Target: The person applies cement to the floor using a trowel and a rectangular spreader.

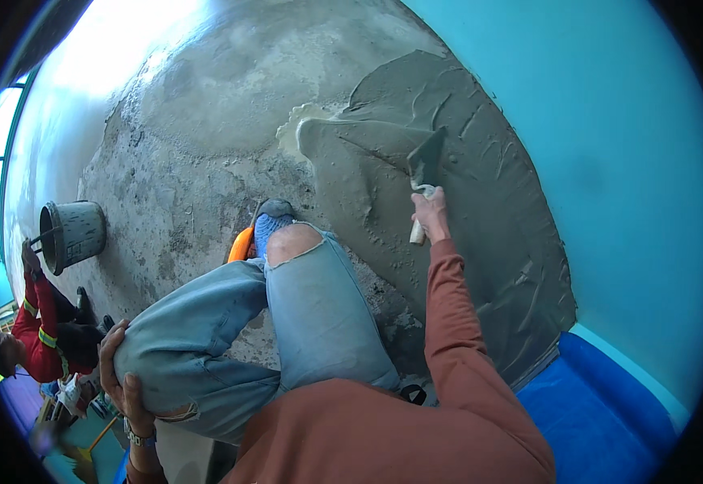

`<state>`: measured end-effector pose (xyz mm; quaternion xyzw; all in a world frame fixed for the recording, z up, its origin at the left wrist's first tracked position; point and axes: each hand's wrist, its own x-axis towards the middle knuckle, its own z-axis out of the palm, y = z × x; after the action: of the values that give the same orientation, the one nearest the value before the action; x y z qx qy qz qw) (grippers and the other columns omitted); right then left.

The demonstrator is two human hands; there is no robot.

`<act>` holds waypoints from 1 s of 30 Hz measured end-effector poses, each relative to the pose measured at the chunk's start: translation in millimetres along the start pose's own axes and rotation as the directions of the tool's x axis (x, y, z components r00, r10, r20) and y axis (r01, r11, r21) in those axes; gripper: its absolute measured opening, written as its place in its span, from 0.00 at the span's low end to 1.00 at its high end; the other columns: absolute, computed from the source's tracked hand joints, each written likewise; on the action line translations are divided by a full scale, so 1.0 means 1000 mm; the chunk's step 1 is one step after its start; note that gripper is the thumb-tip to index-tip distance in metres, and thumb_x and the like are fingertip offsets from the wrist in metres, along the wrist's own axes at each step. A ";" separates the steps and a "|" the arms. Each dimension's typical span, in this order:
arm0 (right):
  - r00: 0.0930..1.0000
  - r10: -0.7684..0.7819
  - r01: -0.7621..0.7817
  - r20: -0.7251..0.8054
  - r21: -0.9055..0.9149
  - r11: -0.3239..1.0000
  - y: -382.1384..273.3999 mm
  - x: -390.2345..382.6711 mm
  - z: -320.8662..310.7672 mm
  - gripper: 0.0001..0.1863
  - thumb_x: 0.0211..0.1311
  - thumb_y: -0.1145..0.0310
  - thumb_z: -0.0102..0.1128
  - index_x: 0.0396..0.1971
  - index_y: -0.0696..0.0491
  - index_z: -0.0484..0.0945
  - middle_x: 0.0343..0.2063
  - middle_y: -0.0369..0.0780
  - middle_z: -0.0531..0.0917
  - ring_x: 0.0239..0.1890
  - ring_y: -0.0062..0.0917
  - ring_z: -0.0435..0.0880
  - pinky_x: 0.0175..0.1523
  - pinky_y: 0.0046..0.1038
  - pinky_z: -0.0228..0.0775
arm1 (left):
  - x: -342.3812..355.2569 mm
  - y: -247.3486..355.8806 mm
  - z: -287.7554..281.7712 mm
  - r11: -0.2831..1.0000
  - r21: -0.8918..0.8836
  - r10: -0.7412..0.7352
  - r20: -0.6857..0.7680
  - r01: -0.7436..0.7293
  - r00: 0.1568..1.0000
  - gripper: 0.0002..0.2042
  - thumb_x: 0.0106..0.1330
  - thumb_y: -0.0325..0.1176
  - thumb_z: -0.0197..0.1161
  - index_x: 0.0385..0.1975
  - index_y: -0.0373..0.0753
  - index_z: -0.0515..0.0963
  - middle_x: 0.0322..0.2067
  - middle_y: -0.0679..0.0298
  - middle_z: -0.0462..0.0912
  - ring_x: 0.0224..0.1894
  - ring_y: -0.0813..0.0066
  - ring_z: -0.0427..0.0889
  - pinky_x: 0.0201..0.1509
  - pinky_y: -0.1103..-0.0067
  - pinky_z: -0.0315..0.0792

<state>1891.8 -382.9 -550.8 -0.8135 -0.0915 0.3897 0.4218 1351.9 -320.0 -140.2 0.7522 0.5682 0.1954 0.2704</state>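
Note:
My right hand (pixel 430 216) is closed round the pale handle of a pointed trowel (pixel 426 160). The trowel's blade lies on a broad patch of wet grey mortar (pixel 481 210) spread over the floor. Swirls and ridges mark the mortar around the blade, and a pale watery pool (pixel 295 133) sits at its left edge. My left hand (pixel 123 375) rests on my bent left knee, its thumb apart from the fingers, holding nothing. Beside my blue shoe (pixel 273 222) lies an orange-handled tool (pixel 241 244), whose other end I cannot make out.
A light blue wall (pixel 594 145) borders the mortar on the right, with blue sheeting (pixel 594 403) at its lower end. Rough bare concrete (pixel 198 194) lies ahead. At the left, a co-worker in red (pixel 41 339) reaches to a dark, tilted bucket (pixel 81 232).

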 end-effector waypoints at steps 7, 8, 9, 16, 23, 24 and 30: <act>0.932 -0.019 0.100 0.361 -0.208 0.973 -0.033 -0.002 0.089 0.26 0.59 0.66 0.69 0.49 0.63 0.67 0.36 0.48 0.79 0.26 0.31 0.83 0.28 0.35 0.78 | 0.003 0.003 0.002 1.000 -0.014 -0.003 -0.004 0.003 1.000 0.39 0.65 0.63 0.58 0.62 0.32 0.77 0.61 0.44 0.79 0.66 0.49 0.75 0.74 0.56 0.62; 0.887 -0.024 0.130 0.460 -0.200 0.971 -0.050 -0.008 0.085 0.26 0.59 0.65 0.70 0.49 0.63 0.69 0.35 0.47 0.79 0.25 0.30 0.82 0.28 0.35 0.78 | 0.002 0.002 0.001 1.000 -0.020 0.001 -0.007 -0.001 1.000 0.39 0.65 0.63 0.58 0.62 0.32 0.77 0.61 0.44 0.79 0.66 0.50 0.75 0.74 0.56 0.62; 0.831 -0.027 0.157 0.556 -0.188 0.969 -0.060 -0.008 0.085 0.26 0.58 0.63 0.71 0.49 0.62 0.70 0.34 0.47 0.80 0.25 0.30 0.82 0.29 0.35 0.78 | 0.002 0.001 0.001 1.000 -0.024 0.004 -0.010 -0.004 1.000 0.39 0.65 0.64 0.58 0.62 0.32 0.77 0.61 0.44 0.79 0.66 0.50 0.75 0.74 0.56 0.62; 0.876 -0.318 0.399 0.362 -0.176 0.900 -0.025 0.018 0.087 0.23 0.60 0.62 0.72 0.45 0.61 0.73 0.34 0.47 0.81 0.25 0.32 0.83 0.30 0.36 0.78 | 0.006 0.008 0.007 0.999 -0.042 -0.026 0.015 0.026 1.000 0.39 0.66 0.64 0.57 0.62 0.32 0.77 0.62 0.45 0.78 0.66 0.50 0.75 0.74 0.56 0.62; 0.818 -0.253 0.335 0.516 -0.070 0.939 -0.032 0.001 0.082 0.23 0.62 0.58 0.72 0.44 0.59 0.73 0.30 0.44 0.80 0.25 0.30 0.82 0.30 0.35 0.78 | 0.009 0.019 0.010 0.998 -0.053 -0.021 0.053 0.023 0.998 0.38 0.68 0.59 0.54 0.65 0.28 0.72 0.65 0.43 0.75 0.70 0.49 0.70 0.78 0.57 0.56; 0.839 -0.246 0.250 0.485 0.057 0.967 -0.036 -0.022 0.081 0.23 0.62 0.58 0.72 0.45 0.58 0.73 0.30 0.42 0.80 0.26 0.29 0.83 0.31 0.35 0.78 | 0.008 0.020 0.006 0.998 -0.067 -0.015 0.065 0.019 0.998 0.38 0.69 0.58 0.53 0.66 0.27 0.71 0.66 0.42 0.74 0.71 0.49 0.70 0.78 0.57 0.55; 0.979 -0.171 0.156 0.108 0.139 0.978 0.046 -0.128 -0.020 0.32 0.63 0.56 0.69 0.59 0.61 0.72 0.45 0.50 0.85 0.42 0.39 0.85 0.49 0.40 0.79 | 0.023 0.018 0.016 0.989 -0.124 0.102 0.178 -0.080 0.979 0.37 0.72 0.56 0.48 0.68 0.27 0.70 0.65 0.44 0.75 0.69 0.50 0.72 0.77 0.59 0.58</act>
<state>1810.9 -485.4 -507.1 -0.7494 -0.1575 0.4066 0.4983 1381.2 -304.7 -141.8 0.7752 0.4934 0.1704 0.3558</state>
